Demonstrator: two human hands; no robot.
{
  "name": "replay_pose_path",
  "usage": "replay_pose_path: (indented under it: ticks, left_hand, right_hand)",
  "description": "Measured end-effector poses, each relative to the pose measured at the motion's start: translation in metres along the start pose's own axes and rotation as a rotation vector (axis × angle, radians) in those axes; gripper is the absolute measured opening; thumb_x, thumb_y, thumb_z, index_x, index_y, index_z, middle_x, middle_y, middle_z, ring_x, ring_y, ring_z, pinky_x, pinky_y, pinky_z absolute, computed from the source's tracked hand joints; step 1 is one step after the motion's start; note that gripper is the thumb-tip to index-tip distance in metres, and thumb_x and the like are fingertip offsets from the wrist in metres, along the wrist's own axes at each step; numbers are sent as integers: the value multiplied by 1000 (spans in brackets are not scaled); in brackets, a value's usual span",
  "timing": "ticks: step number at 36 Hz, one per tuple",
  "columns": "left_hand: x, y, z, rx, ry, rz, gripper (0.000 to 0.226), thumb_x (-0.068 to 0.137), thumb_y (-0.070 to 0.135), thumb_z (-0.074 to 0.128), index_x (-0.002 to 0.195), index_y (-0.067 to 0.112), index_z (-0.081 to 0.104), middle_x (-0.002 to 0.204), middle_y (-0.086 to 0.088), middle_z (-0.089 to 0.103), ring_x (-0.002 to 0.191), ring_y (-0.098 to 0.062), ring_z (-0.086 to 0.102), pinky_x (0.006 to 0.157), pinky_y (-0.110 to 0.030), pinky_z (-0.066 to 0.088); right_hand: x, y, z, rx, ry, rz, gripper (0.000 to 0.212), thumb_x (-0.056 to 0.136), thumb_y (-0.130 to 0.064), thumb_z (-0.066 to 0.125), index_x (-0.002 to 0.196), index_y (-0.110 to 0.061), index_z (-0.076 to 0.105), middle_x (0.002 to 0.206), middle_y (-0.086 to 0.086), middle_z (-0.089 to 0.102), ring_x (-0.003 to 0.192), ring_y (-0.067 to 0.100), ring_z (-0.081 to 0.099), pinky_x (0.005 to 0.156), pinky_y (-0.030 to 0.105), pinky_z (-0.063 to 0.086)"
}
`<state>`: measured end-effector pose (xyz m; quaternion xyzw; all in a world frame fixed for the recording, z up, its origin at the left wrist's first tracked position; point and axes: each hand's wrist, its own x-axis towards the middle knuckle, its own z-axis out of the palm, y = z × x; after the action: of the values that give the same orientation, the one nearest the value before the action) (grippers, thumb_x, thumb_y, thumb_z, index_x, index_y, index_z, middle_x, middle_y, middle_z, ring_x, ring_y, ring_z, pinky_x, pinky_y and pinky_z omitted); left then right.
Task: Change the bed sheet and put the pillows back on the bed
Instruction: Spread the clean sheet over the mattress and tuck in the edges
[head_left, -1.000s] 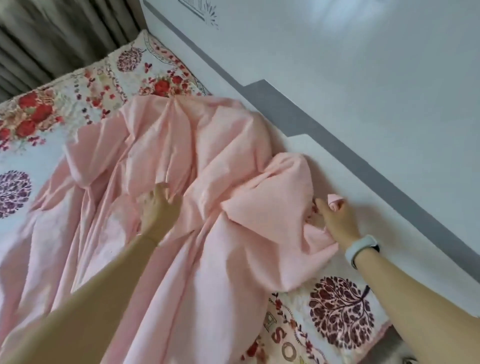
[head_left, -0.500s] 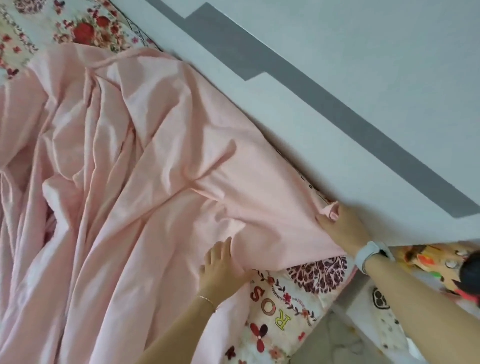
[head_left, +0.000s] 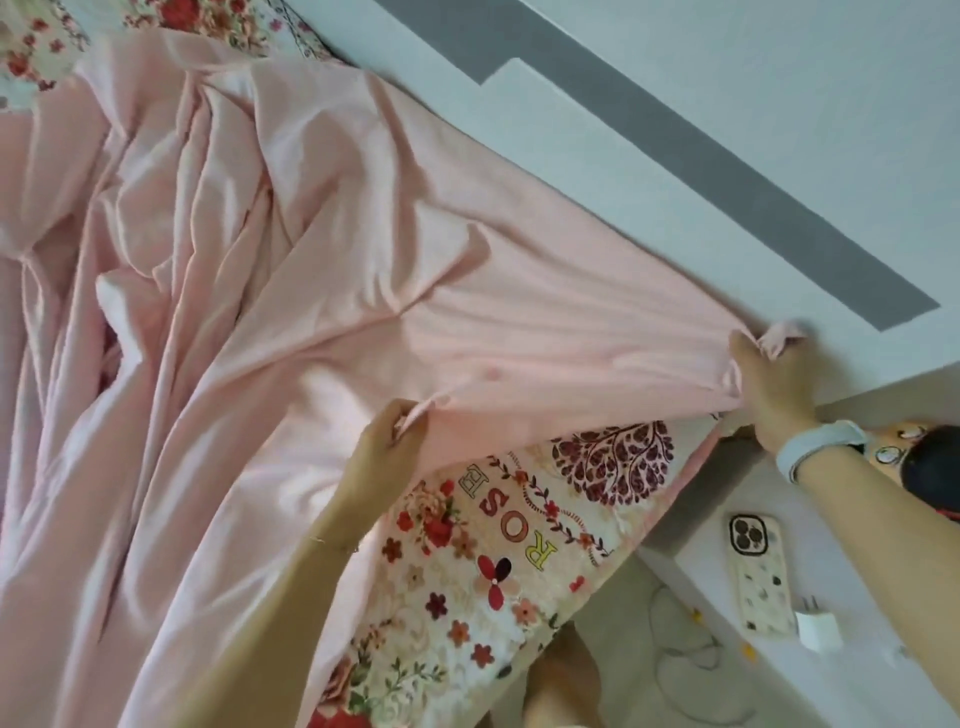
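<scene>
A crumpled pink bed sheet (head_left: 291, 291) lies spread over the bed, covering most of the floral mattress cover (head_left: 498, 561). My right hand (head_left: 774, 384) grips the sheet's corner at the bed's head corner, against the white headboard (head_left: 623, 171). My left hand (head_left: 389, 447) pinches the sheet's edge a little further along the bed's side. Between my hands the sheet is pulled taut and lifted off the floral cover. No pillows are in view.
A white bedside table (head_left: 852, 670) stands at the right with a phone (head_left: 761, 574) and a white charger plug (head_left: 818, 629) on it. A cable (head_left: 675, 644) lies on the floor beside the bed. The headboard has a grey stripe (head_left: 727, 171).
The sheet's corner has been drawn further toward the bed's head corner. My left hand went from resting flat on the sheet to pinching its edge. The view dropped toward the bedside table.
</scene>
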<state>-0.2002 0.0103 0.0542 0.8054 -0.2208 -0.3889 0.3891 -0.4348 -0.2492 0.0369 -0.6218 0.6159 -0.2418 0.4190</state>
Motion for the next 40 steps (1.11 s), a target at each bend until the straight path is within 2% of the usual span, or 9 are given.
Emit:
replay_pose_path:
  ticks: [3,5,11,14,17,23,26,34,40]
  left_hand:
    - [-18,-2,21,173,-304,-67,25,100,24,39,97,8,58,74,-2,53,60,-13,45,51,-15,33]
    - [-31,-14,48,299,-479,-115,28,101,25,35,82,11,50,69,-2,48,59,-14,40,53,-19,31]
    - [-67,-38,144,313,-514,-201,37,100,30,36,64,21,36,59,7,36,54,-10,33,48,-17,26]
    - [-79,-39,174,377,-513,-206,26,99,31,37,89,25,60,77,5,54,69,-12,47,57,-16,34]
    - [-84,-45,185,537,-592,-211,31,99,31,38,122,29,58,115,3,63,103,-19,56,83,-24,42]
    - [-95,-45,178,389,-507,-297,29,100,26,36,117,25,59,100,4,63,95,-20,59,72,-22,40]
    - [-111,-48,188,282,-451,-375,31,100,25,35,124,28,55,101,6,60,94,-17,58,75,-21,39]
    - [-138,-35,241,318,-715,-392,34,101,35,35,128,29,53,123,-2,60,110,-21,56,84,-24,40]
    - [-141,-41,257,234,-655,-406,38,99,37,37,135,27,45,125,-3,59,114,-24,54,86,-24,39]
  right_hand:
    - [0,8,-16,-438,-165,-216,32,89,-20,55,64,-14,37,57,5,41,56,23,42,54,31,32]
    - [1,18,-25,-766,-235,-214,31,91,-37,53,89,-7,49,76,17,57,72,34,58,63,36,40]
    - [9,53,-43,-1186,-314,-351,46,94,-40,48,115,0,44,91,20,67,84,36,66,67,36,49]
    - [6,65,-48,-1166,-279,-407,39,95,-35,44,108,1,49,82,23,67,77,39,65,63,37,48]
    - [4,71,-54,-1196,-335,-378,33,98,-33,37,107,-4,47,90,21,67,81,38,65,66,37,47]
    - [3,96,-91,-1162,-392,-231,26,98,-25,37,101,-3,49,83,15,62,62,26,48,55,28,37]
    - [2,108,-102,-1077,-312,-94,28,98,-25,41,103,1,51,90,21,60,69,30,47,60,33,36]
    - [9,121,-119,-803,-117,220,47,99,-23,36,136,7,31,117,34,54,104,50,54,85,50,44]
    - [2,118,-101,-460,-34,407,34,93,-19,41,119,0,49,115,25,60,97,39,60,86,41,48]
